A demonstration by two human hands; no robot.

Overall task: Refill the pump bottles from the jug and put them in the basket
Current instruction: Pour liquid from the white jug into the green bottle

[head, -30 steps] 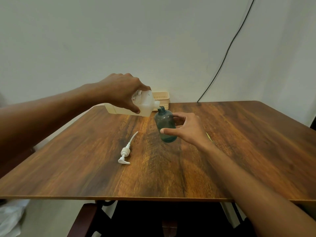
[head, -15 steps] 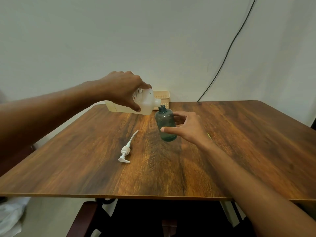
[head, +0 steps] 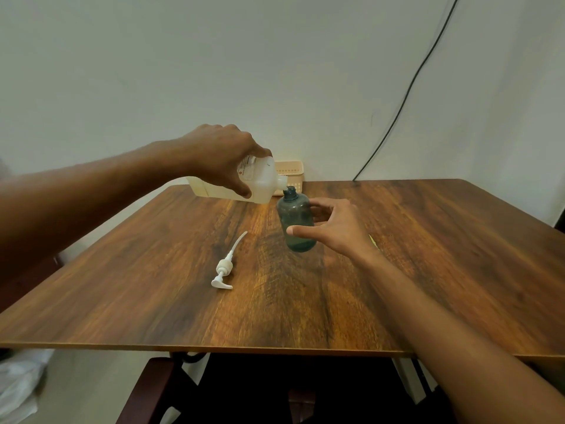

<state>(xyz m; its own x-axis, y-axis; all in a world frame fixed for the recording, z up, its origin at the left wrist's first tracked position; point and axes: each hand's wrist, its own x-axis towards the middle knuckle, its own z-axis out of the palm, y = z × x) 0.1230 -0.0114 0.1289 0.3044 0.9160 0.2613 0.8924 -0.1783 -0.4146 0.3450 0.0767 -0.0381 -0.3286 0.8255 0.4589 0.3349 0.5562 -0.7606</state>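
Note:
A dark green translucent bottle [head: 295, 220] stands upright near the middle of the wooden table [head: 428, 255], with its neck open. My right hand [head: 331, 229] wraps around its right side, thumb in front. My left hand [head: 223, 157] grips a translucent white jug [head: 260, 186] tipped almost level, its spout just over the bottle's mouth. The white pump head [head: 224, 269] with its dip tube lies flat on the table, left of the bottle. A beige basket [head: 292, 172] sits at the table's far edge against the wall, partly hidden by the jug.
A black cable [head: 403, 99] runs down the wall to the table's back edge. A dark chair [head: 159, 390] stands under the near edge. White plastic [head: 18, 384] lies on the floor at the lower left.
My left hand has lifted the jug slightly and brought its spout right over the bottle's mouth. My right hand stays around the bottle.

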